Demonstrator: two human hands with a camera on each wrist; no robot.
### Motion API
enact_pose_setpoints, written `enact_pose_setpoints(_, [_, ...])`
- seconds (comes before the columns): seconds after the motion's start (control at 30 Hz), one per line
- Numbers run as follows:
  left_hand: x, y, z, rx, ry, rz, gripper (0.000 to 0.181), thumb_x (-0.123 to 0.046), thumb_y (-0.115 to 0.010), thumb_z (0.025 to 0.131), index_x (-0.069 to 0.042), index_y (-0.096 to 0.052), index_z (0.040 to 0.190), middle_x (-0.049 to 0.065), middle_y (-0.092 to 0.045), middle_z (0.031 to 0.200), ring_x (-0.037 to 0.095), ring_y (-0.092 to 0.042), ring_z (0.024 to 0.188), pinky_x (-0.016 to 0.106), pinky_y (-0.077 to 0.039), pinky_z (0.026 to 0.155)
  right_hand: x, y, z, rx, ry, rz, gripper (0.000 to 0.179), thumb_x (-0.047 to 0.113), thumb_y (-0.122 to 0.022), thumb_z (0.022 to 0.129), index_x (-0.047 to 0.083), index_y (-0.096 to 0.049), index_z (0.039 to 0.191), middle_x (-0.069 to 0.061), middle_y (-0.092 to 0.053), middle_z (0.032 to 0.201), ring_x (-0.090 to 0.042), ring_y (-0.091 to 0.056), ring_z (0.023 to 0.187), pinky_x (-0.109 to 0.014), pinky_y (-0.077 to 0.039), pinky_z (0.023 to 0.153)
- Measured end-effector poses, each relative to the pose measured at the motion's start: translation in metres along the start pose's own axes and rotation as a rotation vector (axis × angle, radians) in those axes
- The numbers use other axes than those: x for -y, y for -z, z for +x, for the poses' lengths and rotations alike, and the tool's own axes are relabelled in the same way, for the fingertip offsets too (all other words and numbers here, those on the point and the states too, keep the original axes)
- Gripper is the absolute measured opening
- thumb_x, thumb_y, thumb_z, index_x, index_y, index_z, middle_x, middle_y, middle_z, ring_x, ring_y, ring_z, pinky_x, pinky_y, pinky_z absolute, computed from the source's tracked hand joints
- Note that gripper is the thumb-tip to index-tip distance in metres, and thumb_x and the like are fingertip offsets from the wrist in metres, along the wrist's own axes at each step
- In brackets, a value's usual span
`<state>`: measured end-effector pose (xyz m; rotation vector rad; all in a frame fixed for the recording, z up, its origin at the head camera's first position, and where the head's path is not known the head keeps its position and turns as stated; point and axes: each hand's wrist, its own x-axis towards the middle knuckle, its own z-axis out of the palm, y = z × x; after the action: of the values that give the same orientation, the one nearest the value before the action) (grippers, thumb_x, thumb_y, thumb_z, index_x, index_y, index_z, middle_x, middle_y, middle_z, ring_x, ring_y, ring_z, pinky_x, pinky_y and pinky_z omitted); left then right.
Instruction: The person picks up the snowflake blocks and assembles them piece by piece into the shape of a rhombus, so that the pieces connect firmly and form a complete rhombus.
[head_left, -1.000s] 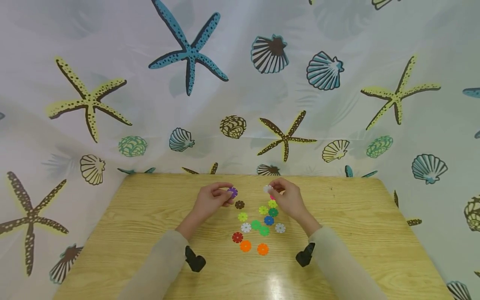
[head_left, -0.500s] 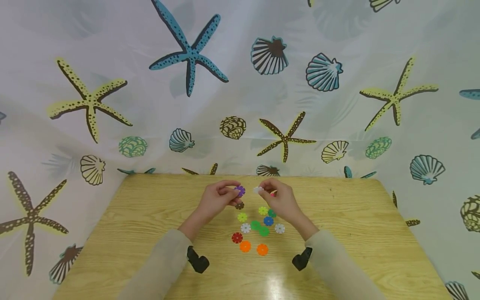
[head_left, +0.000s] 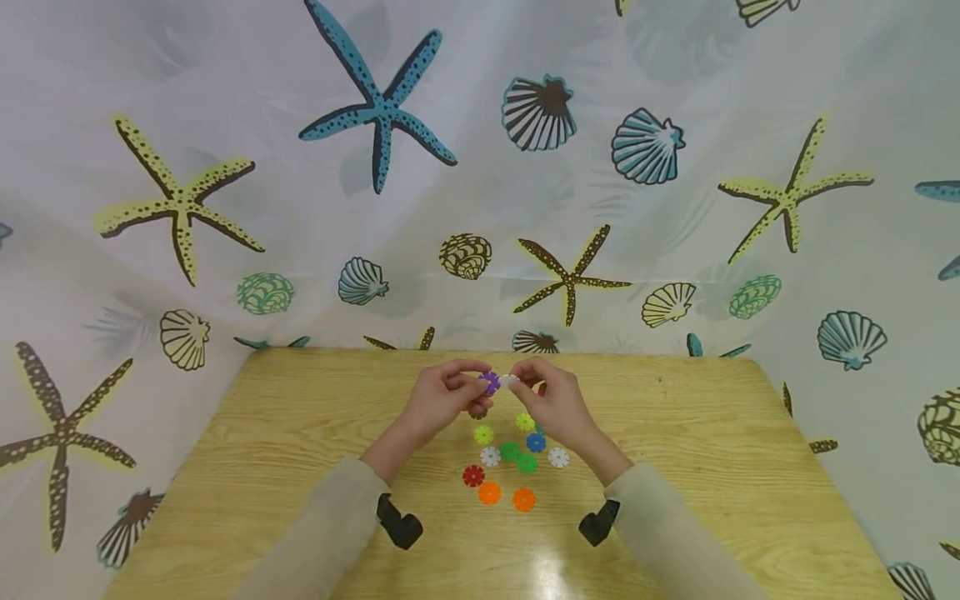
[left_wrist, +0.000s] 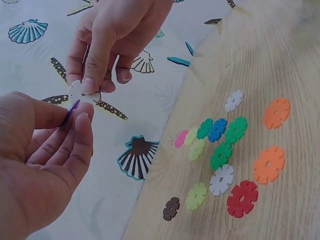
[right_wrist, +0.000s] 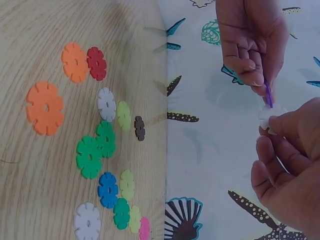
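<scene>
My left hand (head_left: pixel 442 398) pinches a purple notched plastic disc (head_left: pixel 490 382) between thumb and forefinger. Facing it, my right hand (head_left: pixel 553 400) pinches a white notched disc (left_wrist: pixel 80 92) the same way. Both discs are held up above the far part of the table, and their edges meet. In the left wrist view the purple disc (left_wrist: pixel 70 113) stands edge-on, crosswise to the white one. The right wrist view also shows the purple rim right at the edge of the white disc (right_wrist: pixel 266 118). Fingers cover part of each disc.
Loose notched discs lie on the wooden table (head_left: pixel 300 483) below my hands: two orange (head_left: pixel 490 493), a red (head_left: pixel 473 476), a blue (head_left: pixel 536 442), several green and yellow, two white, a brown (left_wrist: pixel 171 208) and a pink (left_wrist: pixel 181 138). A patterned curtain (head_left: pixel 480 167) hangs behind the table.
My hands have come together: the left moved right with the purple disc, the right moved left with the white one. The gap between the discs has closed. The loose discs have stayed put.
</scene>
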<state>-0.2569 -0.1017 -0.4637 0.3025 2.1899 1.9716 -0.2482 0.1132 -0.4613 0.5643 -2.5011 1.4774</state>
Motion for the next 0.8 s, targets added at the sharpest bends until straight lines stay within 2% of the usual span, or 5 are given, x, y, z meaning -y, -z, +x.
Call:
enact_pose_setpoints(0.27, [-0.006,-0.003,-0.002,-0.003,0.022,-0.056,0.033,-0.007,-0.063,0.105,0.001,-0.064,0.137,0.011,-0.080,0.090,0.011,-0.075,0.073,0.025,-0.064,0.074,0.004,-0.003,-0.001,-0.049,0.041,-0.017,0.006,0.010,-0.070,0.102,0.005,-0.071,0.103,-0.008,-0.074,0.092,-0.017,-0.059,0.077,-0.024,-0.049,0.071])
enact_pose_setpoints(0.47, [-0.009,-0.007,-0.002,-0.008,0.041,-0.080,0.034,-0.004,-0.061,0.106,0.005,-0.062,0.138,0.006,-0.080,0.088,0.009,-0.074,0.072,0.024,-0.063,0.072,0.005,-0.008,-0.003,-0.077,0.063,-0.025,0.007,0.010,-0.070,0.102,0.003,-0.071,0.104,-0.008,-0.074,0.090,-0.018,-0.063,0.078,-0.028,-0.053,0.072])
enact_pose_setpoints(0.63, [-0.006,-0.005,0.001,-0.003,0.089,-0.112,0.032,-0.002,-0.061,0.105,0.009,-0.063,0.135,0.015,-0.079,0.094,0.010,-0.075,0.072,0.027,-0.065,0.075,0.003,-0.011,-0.006,-0.062,0.037,0.001,0.004,0.009,-0.071,0.101,0.007,-0.072,0.105,-0.007,-0.074,0.093,-0.015,-0.063,0.079,-0.029,-0.055,0.075])
enact_pose_setpoints(0.8, [-0.004,-0.004,0.000,0.064,0.138,-0.137,0.036,-0.003,-0.061,0.105,0.011,-0.060,0.138,0.014,-0.080,0.100,0.010,-0.076,0.078,0.028,-0.065,0.080,-0.004,-0.011,-0.006,-0.016,-0.019,0.009,0.009,0.014,-0.071,0.102,0.009,-0.073,0.108,-0.006,-0.076,0.099,-0.018,-0.065,0.085,-0.026,-0.054,0.078])
